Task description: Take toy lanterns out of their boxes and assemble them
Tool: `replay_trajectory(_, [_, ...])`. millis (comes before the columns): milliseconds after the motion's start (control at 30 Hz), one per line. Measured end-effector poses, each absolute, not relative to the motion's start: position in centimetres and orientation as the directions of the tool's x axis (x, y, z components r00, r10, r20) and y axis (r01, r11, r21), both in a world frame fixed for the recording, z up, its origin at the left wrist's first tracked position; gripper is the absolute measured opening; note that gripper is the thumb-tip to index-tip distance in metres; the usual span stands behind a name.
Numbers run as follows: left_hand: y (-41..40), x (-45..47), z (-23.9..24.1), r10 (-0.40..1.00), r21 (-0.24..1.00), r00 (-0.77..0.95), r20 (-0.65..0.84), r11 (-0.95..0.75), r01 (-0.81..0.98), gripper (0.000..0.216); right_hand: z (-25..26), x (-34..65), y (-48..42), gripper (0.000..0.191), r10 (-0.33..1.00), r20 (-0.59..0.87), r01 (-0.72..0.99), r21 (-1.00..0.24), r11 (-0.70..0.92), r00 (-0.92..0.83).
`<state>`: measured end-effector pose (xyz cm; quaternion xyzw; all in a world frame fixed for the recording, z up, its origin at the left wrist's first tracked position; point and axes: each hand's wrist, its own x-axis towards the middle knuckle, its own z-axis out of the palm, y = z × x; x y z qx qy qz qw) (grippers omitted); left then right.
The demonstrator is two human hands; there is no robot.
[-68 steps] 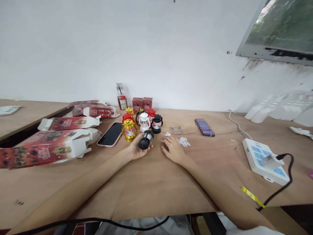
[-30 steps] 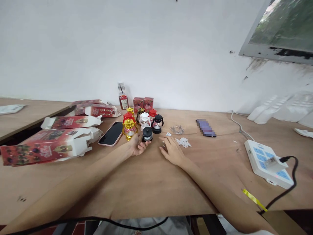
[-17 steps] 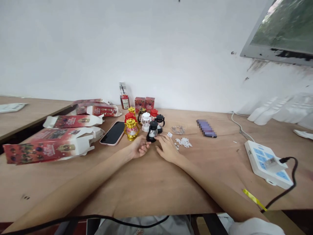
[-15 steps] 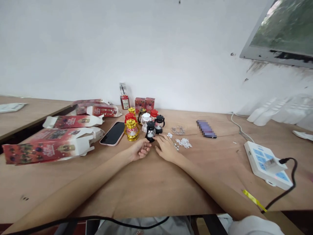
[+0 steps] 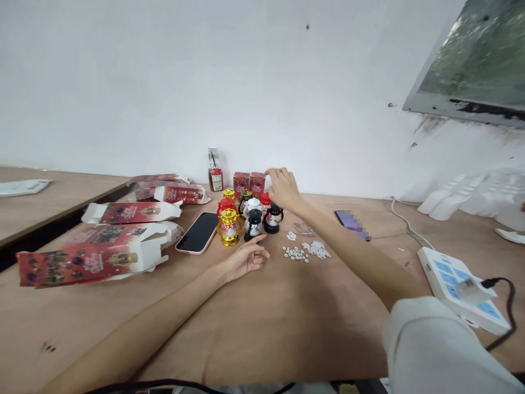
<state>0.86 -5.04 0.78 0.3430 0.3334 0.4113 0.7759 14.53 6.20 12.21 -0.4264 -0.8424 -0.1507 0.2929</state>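
My left hand [image 5: 248,259] rests palm up on the table, fingers loosely bent and apart, holding nothing. Its index finger reaches to the base of the front black mini lantern [image 5: 253,221]. My right hand [image 5: 284,189] is raised behind the lanterns, fingers bent and apart, tips beside the upper corner of the right small red box [image 5: 257,184]; whether they touch it I cannot tell. A matching left red box [image 5: 241,183] stands beside it. Grouped in front are a gold lantern [image 5: 229,227], a white lantern [image 5: 251,205], a second black lantern [image 5: 273,219] and several others.
Small round discs [image 5: 296,253], white flat pieces [image 5: 318,249] and thin metal wires [image 5: 304,228] lie right of the lanterns. A pink-edged phone [image 5: 198,233] and opened red cartons [image 5: 82,257] lie left. A purple phone [image 5: 350,223] and power strip [image 5: 459,287] are right.
My right hand has left the front black lantern and moved up and back to the red boxes, uncovering the round discs. My left hand's fingers have loosened. The view has shifted slightly.
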Motion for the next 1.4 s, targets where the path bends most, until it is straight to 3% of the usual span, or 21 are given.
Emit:
replay_trajectory(100, [-5.5,0.8,0.7,0.88,0.816,0.414,-0.234,0.41,-0.408,0.067,14.0,12.6,11.9,0.046,0.757,0.488,0.865,-0.008,0.502,-0.435])
replay_trajectory(167, [-5.7,0.8,0.7,0.884,0.83,0.411,-0.223,0.393,-0.395,0.061,14.4,11.3,14.9,0.059,0.85,0.301,0.888,-0.021,0.459,-0.432])
replay_trajectory(267, [-6.0,0.7,0.5,0.87,0.836,0.442,-0.218,0.4,-0.375,0.043,14.0,9.8,18.0,0.075,0.881,0.171,0.89,-0.039,0.454,-0.442])
replay_trajectory(433, [-6.0,0.7,0.3,0.864,0.837,0.457,-0.213,0.402,-0.37,0.028,13.1,9.4,19.9,0.064,0.892,0.079,0.891,-0.066,0.449,-0.444])
replay_trajectory(533, [-5.9,0.7,0.3,0.858,0.841,0.468,-0.211,0.404,-0.361,0.026,13.9,11.3,19.7,0.066,0.87,0.179,0.877,-0.065,0.476,-0.459])
replay_trajectory(600, [-5.9,0.7,0.2,0.856,0.846,0.474,-0.205,0.399,-0.354,0.026,14.9,13.5,18.6,0.067,0.804,0.422,0.86,-0.096,0.5,-0.42])
replay_trajectory(700, [-5.7,0.7,0.1,0.853,0.855,0.485,-0.191,0.387,-0.345,0.027,15.4,17.6,14.5,0.061,0.668,0.726,0.765,-0.334,0.551,-0.164])
replay_trajectory(767, [-5.7,0.8,0.1,0.852,0.859,0.494,-0.172,0.375,-0.348,0.031,14.6,19.9,9.9,0.055,0.615,0.788,0.633,-0.491,0.598,0.031])
replay_trajectory(867, [-5.9,0.6,0.3,0.85,0.875,0.515,-0.11,0.329,-0.356,0.042,11.3,21.8,1.8,0.049,0.694,0.692,0.416,-0.701,0.579,0.199])
replay_trajectory(967, [-6.2,0.2,0.2,0.838,0.885,0.546,0.002,0.253,-0.391,0.049,6.7,21.7,-5.0,0.044,0.835,0.52,0.325,-0.833,0.448,0.181])
replay_trajectory(1100, [-6.6,-0.7,-0.4,0.816,0.93,0.572,0.076,0.149,-0.336,0.048,1.6,20.4,-8.7,0.037,0.861,0.509,0.27,-0.83,0.488,0.007])
replay_trajectory(1400, [-7.5,-1.4,0.2,0.89,0.943,0.455,-0.009,0.16,-0.293,0.061,-2.2,19.2,-8.4,0.039,0.939,0.341,0.184,-0.927,0.327,0.052])
